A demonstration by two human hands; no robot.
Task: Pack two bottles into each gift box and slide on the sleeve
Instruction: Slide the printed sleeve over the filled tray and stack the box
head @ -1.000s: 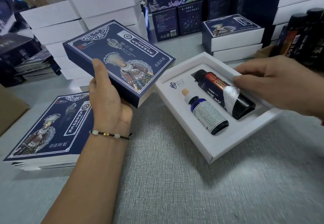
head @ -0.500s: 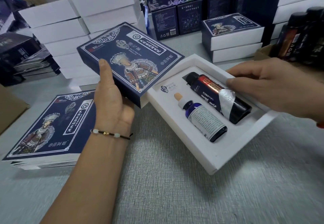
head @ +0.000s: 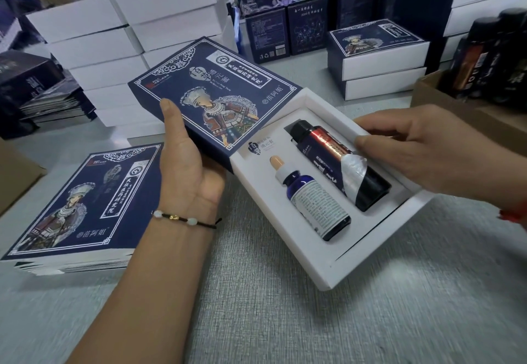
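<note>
I see a grey table (head: 285,321) crowded at its far edge with stacked white boxes (head: 114,44) and dark printed cartons (head: 285,21). Everything below I place from the open gift box (head: 328,272), a white tray held just above the table in the middle of my view.

Two bottles lie side by side in its insert: a blue dropper bottle (head: 310,198) on the left and a black bottle (head: 342,164) on the right, both with caps toward the far end.

My right hand (head: 433,150) holds the box from its right side, fingers curled over the right rim and the thumb lying on the black bottle.

At the box's far left corner the navy sleeve (head: 216,93) meets the rim, its open end touching or just over that corner; I cannot tell which. My left hand (head: 188,164) grips the sleeve from below, thumb lying along its left edge, the other fingers hidden beneath it.

Left of the box, a pile of flat sleeves (head: 79,207) lies on the table. Beyond the box sit two sleeved boxes (head: 379,55), stacked. To the far right, dark bottles (head: 490,55) stand in a cardboard carton (head: 445,101).
</note>
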